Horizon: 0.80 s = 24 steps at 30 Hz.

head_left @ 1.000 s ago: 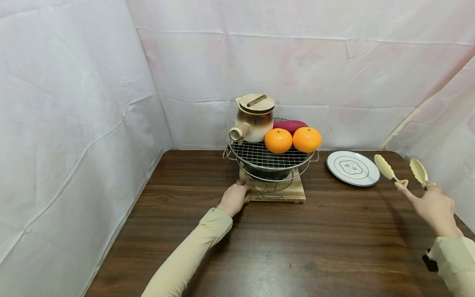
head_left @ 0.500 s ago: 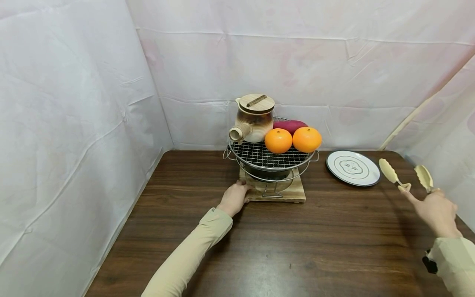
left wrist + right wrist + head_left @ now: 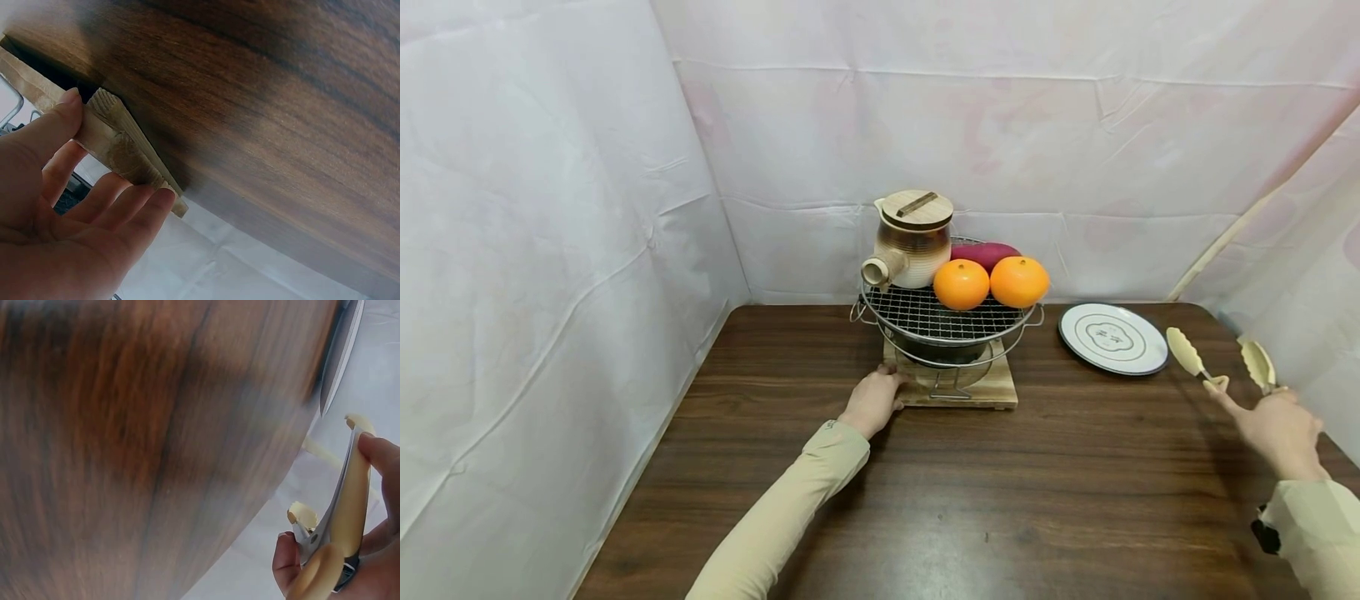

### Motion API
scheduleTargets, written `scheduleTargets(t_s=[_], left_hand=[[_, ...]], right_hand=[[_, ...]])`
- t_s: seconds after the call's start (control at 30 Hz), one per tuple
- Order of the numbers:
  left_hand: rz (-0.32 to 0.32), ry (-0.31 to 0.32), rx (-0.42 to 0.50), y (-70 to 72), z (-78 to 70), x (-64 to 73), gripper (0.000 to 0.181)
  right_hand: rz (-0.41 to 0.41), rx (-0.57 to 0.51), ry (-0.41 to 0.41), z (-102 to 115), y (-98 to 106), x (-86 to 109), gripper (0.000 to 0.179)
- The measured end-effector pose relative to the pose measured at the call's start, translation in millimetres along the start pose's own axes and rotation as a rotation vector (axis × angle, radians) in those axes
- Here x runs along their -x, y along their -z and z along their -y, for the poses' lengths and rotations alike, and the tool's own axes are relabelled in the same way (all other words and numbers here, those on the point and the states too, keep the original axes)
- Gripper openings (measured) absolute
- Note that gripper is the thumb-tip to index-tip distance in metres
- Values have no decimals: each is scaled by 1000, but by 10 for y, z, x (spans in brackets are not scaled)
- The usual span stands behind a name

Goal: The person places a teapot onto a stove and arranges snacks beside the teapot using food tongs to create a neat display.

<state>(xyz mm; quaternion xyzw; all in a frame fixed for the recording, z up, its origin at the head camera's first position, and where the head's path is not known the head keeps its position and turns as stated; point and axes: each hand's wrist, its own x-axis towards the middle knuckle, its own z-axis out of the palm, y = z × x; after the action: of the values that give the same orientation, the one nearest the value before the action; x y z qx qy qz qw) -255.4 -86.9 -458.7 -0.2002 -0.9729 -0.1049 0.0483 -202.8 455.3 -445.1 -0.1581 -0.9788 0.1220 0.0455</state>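
My left hand (image 3: 872, 402) holds the front left corner of a square wooden board (image 3: 1002, 387). In the left wrist view its thumb lies on one edge of the board (image 3: 119, 150) and its fingers on another. On the board stands a round grill (image 3: 917, 317) with a wire mesh top, bearing a lidded clay pot (image 3: 917, 250), two oranges (image 3: 961, 286) and a purple sweet potato (image 3: 988, 253). Off to the right, my right hand (image 3: 1283, 429) grips a pair of tongs (image 3: 350, 500), cream-coloured with spread jaws, raised above the table.
A white plate (image 3: 1078, 337) with a dark rim lies between the grill and the tongs. The dark wooden table (image 3: 940, 500) reaches back to a pale cloth wall (image 3: 820, 150), with more cloth along the left and right sides.
My right hand has shifted the tongs slightly right and nearer to me, mostly during the first half second. The left hand, the board and the things on the grill have stayed in place.
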Motion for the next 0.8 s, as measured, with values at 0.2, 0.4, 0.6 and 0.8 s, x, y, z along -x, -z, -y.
scheduleTargets(t_s=[0.2,0.4,0.6,0.8], left_hand=[[-1,2,-1,2,0,-12,41],[-10,-5,2,-13,8,-12,40],[-9,-5,9,-10,3,-12,40],[1,-4,-6,8,-6,-7,40]], right_hand=[[0,6,-10,12,-11,-1,108],[11,22,-30,39,-30,12,112],[-4,7,-17,15,-72,-6,110],[-2,13,-14,-28,-114,-25,111]])
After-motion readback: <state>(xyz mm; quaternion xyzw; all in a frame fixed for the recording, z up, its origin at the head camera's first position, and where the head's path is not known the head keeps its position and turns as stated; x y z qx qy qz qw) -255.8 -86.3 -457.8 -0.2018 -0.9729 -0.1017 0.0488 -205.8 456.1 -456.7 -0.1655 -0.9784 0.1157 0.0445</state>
